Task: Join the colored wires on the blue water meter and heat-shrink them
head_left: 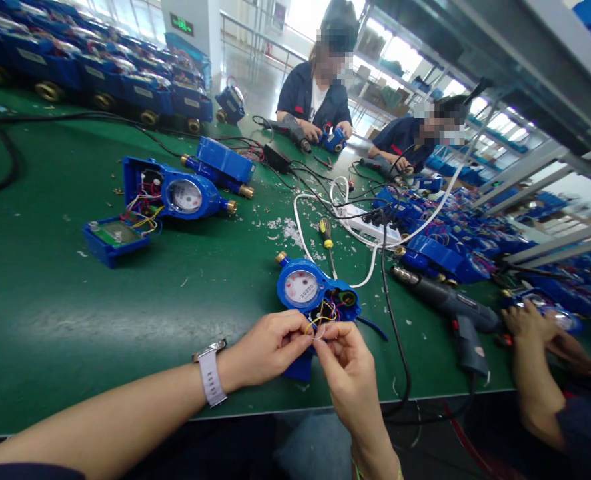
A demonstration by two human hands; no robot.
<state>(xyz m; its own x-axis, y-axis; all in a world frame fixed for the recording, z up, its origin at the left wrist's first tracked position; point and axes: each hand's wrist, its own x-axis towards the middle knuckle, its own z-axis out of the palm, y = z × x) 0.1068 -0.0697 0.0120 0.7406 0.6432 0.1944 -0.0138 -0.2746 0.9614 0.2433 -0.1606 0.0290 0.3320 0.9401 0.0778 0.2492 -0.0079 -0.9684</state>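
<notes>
A blue water meter (301, 287) lies in front of me near the table edge, its round dial facing up and its wiring compartment uncovered. Thin yellow, red and white wires (328, 312) come out of that compartment. My left hand (275, 343) pinches a yellow wire between thumb and forefinger. Against its fingertips, my right hand (348, 360) is closed on a thin white wire. The wire ends are too small to make out. Under my hands sits a blue cover (299, 368), partly hidden by them.
Two more meters lie left, one opened (185, 195) with its lid (115, 239) wired to it. A screwdriver (327, 235), power strip (370, 225) and heat gun (455, 310) are right. Black cables cross the green table (175, 333). A co-worker's hands (530, 323) work at far right.
</notes>
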